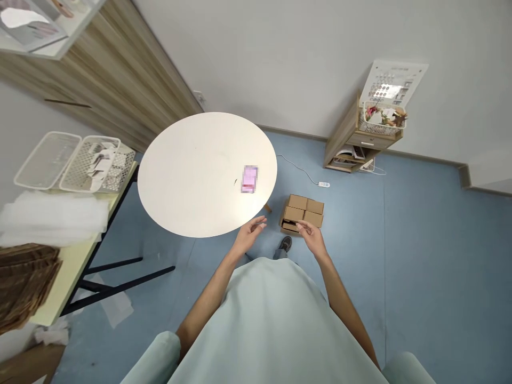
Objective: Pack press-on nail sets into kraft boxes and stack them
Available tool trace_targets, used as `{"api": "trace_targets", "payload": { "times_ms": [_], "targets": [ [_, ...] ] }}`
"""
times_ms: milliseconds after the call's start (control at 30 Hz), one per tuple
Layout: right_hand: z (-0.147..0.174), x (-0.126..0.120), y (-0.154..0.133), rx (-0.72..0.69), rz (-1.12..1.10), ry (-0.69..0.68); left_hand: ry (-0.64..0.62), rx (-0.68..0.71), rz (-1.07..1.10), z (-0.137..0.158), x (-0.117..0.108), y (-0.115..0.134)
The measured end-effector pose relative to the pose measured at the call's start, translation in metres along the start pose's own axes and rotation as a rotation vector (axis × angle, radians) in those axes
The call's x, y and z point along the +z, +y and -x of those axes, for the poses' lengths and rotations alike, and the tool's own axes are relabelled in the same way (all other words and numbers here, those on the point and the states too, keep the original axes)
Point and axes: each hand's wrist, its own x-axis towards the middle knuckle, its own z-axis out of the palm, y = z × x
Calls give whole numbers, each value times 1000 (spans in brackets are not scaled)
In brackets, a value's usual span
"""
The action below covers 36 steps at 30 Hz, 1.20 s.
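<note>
My left hand (249,235) hovers at the near right edge of a round white table (192,176), its fingers apart and holding nothing. To its right, my right hand (312,238) is held in the air with thumb and fingers apart, also with nothing in it. Just beyond the right hand, several brown cardboard boxes (304,209) sit grouped on the blue floor. On the table's right side lies a small pink and purple rectangle (249,179), too blurred to name. Beside it is a tiny dark mark.
At left, a side table (76,272) bears white plastic baskets (90,162), white foam sheets (52,218) and brown paper (28,282). A wooden cabinet (348,133) stands by the wall with a filled basket on top. A white power strip (324,184) and its cable lie on the floor.
</note>
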Motion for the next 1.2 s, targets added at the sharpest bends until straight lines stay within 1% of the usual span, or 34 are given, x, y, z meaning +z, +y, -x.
{"api": "trace_targets", "payload": {
  "times_ms": [100, 200, 333, 500, 667, 800, 933, 1033, 1200],
  "targets": [
    [10, 35, -22, -38, 33, -17, 60, 16, 74, 22, -36, -2],
    [22, 80, -44, -82, 65, -39, 125, 38, 157, 46, -79, -11],
    [41, 153, -68, -128, 132, -74, 205, 70, 248, 78, -142, -29],
    [60, 249, -90, -181, 169, -130, 297, 96, 315, 121, -219, -46],
    [73, 337, -109, -174, 221, -212, 412, 114, 342, 156, -284, -64],
    [76, 395, -121, -182, 303, -308, 504, 110, 371, 168, -323, -85],
    [65, 452, -126, -179, 344, -420, 577, 101, 423, 173, -361, -98],
    [50, 496, -130, -171, 338, -469, 626, 106, 451, 177, -397, -97],
    [26, 568, -145, -163, 316, -537, 689, 73, 381, 176, -471, -84]
  ]
}}
